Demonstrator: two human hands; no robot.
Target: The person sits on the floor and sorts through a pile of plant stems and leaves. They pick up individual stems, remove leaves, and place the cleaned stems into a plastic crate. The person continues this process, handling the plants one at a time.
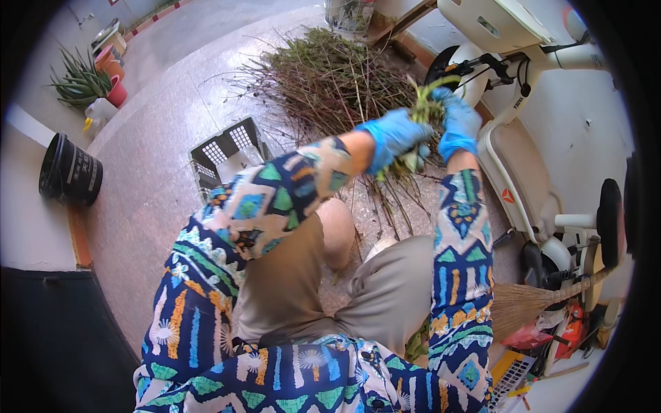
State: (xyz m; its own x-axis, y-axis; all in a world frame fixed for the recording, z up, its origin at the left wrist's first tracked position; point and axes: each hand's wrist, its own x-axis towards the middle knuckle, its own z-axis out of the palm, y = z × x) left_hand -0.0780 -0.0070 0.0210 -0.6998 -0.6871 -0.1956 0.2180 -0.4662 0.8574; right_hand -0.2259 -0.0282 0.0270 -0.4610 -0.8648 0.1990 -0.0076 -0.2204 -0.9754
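Observation:
My left hand (397,135), in a blue disposable glove, is closed around a bunch of leafy green stems (405,164), whose thin ends hang down toward the floor. Just to its right, my right hand (459,120), also gloved in blue, grips the upper part of the green stems (427,103); its fingertips are partly hidden and blurred. Beyond both hands a large heap of cut, twiggy plant stems (330,77) lies on the floor. Left of my left forearm stands a dark plastic crate (206,155) with pale plastic inside, partly covered by my sleeve.
A parked white electric scooter (521,170) lines the right side, with a straw broom (526,307) and mixed items below it. A clear bucket (350,14) stands behind the heap. Potted aloe (80,82) and a black bucket (72,170) are at the left.

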